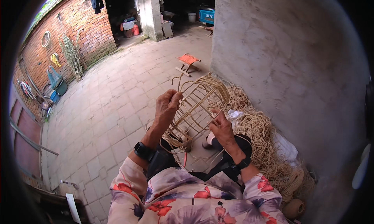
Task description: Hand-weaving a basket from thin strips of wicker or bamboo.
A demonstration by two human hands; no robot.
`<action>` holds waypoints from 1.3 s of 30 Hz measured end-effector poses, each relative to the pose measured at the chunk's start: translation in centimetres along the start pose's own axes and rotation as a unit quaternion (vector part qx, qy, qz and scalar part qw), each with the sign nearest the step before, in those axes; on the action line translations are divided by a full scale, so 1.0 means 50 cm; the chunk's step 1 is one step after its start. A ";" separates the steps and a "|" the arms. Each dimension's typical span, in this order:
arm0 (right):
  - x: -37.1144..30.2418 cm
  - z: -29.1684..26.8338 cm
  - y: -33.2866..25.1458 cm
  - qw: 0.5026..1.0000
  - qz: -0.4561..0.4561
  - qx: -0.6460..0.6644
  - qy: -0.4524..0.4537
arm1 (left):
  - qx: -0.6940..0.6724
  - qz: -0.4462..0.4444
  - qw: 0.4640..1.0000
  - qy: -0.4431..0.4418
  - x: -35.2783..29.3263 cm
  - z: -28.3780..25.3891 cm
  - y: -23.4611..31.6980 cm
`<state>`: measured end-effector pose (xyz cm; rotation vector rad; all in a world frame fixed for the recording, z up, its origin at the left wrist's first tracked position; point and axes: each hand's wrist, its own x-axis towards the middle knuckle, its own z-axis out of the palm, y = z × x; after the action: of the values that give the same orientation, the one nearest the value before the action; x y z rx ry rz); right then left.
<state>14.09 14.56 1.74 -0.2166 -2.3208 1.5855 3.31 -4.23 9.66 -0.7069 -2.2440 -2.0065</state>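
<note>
An openwork basket frame point(188, 118), partly wrapped in straw-coloured cord, is held up over my knees. Its far right end has denser cord around it. My left hand point(167, 106) is closed in a pinch at the frame's left side, gripping a cord whose loose end curls up above the fingers. My right hand point(223, 131) is at the frame's right side, its thumb and forefinger bent together around a strand of cord. The exact spot it pinches is too small to make out. Loose strands hang below the frame near my feet.
A large tangled heap of cord point(255, 128) lies to my right along a grey wall point(288, 56), with white sacking point(285, 149) in it. Ahead stands a folding stool point(188, 60) with an orange seat. Paving stretches left toward a brick wall point(78, 19) and buckets point(61, 87).
</note>
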 end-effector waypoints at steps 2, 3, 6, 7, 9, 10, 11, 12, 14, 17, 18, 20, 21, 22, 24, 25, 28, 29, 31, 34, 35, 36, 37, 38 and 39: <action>-0.017 -0.005 0.012 0.999 -0.039 0.036 0.000 | -0.019 -0.007 1.000 -0.005 -0.001 0.002 -0.003; -0.024 -0.006 0.019 0.994 -0.086 0.071 0.012 | -0.012 -0.009 1.000 -0.003 -0.001 0.002 -0.005; -0.037 -0.014 0.046 0.952 -0.054 0.298 -0.039 | -0.027 -0.006 1.000 -0.013 -0.008 0.003 -0.013; -0.034 -0.016 0.053 0.953 -0.036 0.300 -0.027 | -0.019 -0.013 1.000 -0.020 -0.010 0.005 -0.015; -0.024 -0.013 0.064 0.977 -0.001 0.187 -0.102 | -0.011 -0.017 0.999 -0.028 -0.017 0.013 -0.020; -0.022 -0.006 0.067 0.974 -0.025 0.195 -0.110 | -0.030 -0.024 0.999 -0.035 -0.021 0.017 -0.022; -0.019 -0.001 0.070 0.974 -0.025 0.196 -0.109 | -0.053 -0.030 0.997 -0.044 -0.022 0.020 -0.025; -0.019 0.005 0.073 0.977 -0.031 0.169 -0.128 | -0.064 -0.026 0.996 -0.047 -0.022 0.022 -0.027; -0.028 0.009 0.088 0.977 -0.034 0.144 -0.151 | -0.062 -0.030 0.997 -0.042 -0.021 0.023 -0.034; -0.058 -0.031 0.153 0.994 -0.104 -0.019 -0.037 | -0.077 -0.033 0.996 -0.035 -0.017 0.010 -0.045; -0.071 -0.066 0.187 0.984 -0.152 -0.098 -0.001 | -0.099 -0.033 0.994 -0.037 -0.016 0.002 -0.048; -0.098 -0.171 0.269 0.990 -0.043 -0.128 0.028 | -0.080 -0.034 0.996 -0.029 -0.015 -0.012 -0.055; -0.107 -0.219 0.314 0.986 -0.047 -0.130 0.093 | -0.075 -0.030 0.996 -0.030 -0.013 -0.020 -0.057; -0.131 -0.280 0.356 0.988 0.069 0.007 0.141 | -0.069 -0.035 0.997 -0.022 -0.012 -0.027 -0.059; -0.189 -0.421 0.412 0.932 0.226 -0.213 0.189 | -0.030 -0.027 0.999 -0.002 -0.008 -0.038 -0.063; -0.226 -0.479 0.425 0.888 0.232 -0.371 0.140 | -0.013 -0.021 1.000 0.006 -0.004 -0.041 -0.064; -0.293 -0.526 0.413 0.805 0.257 -0.530 0.074 | -0.011 -0.022 1.000 0.007 0.008 -0.036 -0.069; -0.302 -0.512 0.387 0.801 0.261 -0.537 0.048 | -0.012 -0.026 1.000 0.004 0.011 -0.031 -0.070; -0.253 -0.450 0.322 0.867 0.214 -0.446 0.064 | -0.008 -0.028 1.000 -0.010 0.012 -0.010 -0.075; -0.162 -0.290 0.195 0.974 -0.037 -0.212 0.065 | -0.002 -0.035 0.999 -0.034 0.013 0.020 -0.080; -0.140 -0.235 0.153 0.979 -0.076 -0.183 0.052 | -0.004 -0.041 0.998 -0.045 0.011 0.029 -0.082; -0.124 -0.184 0.114 0.979 -0.100 -0.175 0.032 | -0.009 -0.045 0.997 -0.060 0.009 0.035 -0.084; -0.113 -0.137 0.081 0.973 -0.160 -0.166 0.018 | -0.006 -0.043 0.997 -0.061 0.005 0.041 -0.087; -0.108 -0.094 0.056 0.974 -0.180 -0.139 0.009 | 0.007 -0.035 0.997 -0.071 0.001 0.048 -0.091; -0.104 -0.059 0.037 0.978 -0.165 -0.131 0.005 | 0.013 -0.024 0.996 -0.084 -0.004 0.052 -0.096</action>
<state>19.88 16.26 0.10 0.0975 -2.4020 1.1187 2.43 -2.07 4.70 -0.8581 -2.3961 -2.0041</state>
